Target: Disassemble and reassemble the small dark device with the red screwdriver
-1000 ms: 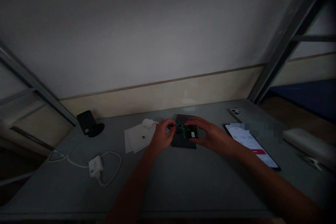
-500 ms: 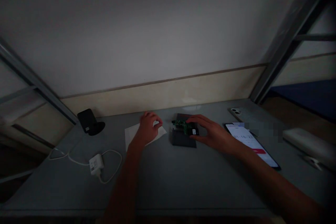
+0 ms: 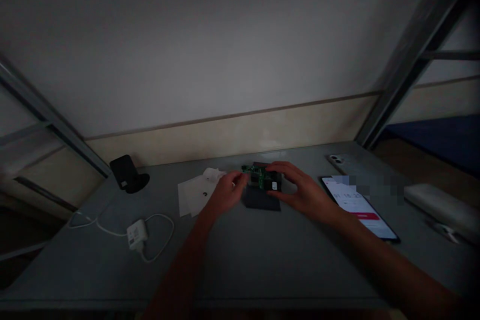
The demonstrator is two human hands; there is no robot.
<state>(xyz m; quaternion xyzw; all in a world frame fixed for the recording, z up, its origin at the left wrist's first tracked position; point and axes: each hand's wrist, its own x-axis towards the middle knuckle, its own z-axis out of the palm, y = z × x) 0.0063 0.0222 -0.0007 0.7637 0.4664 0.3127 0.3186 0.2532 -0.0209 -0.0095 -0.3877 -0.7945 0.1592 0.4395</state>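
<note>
Board (image 3: 261,174), in the lower middle of the frame, gripped between right fingers (image 3: 287,169); near its left edge, left fingers (image 3: 236,177), cannot tell if pinching.

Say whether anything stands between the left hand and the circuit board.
Nothing visible does: the left hand is at the left end of the circuit board, though contact is unclear; the right hand holds it.

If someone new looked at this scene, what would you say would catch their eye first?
Probably the lit phone, the brightest thing in this dim view, lying on the grey desk to the right of the right hand. Next would be the green circuit board near the middle, held in the right hand, with the left hand close at its left side.
</note>
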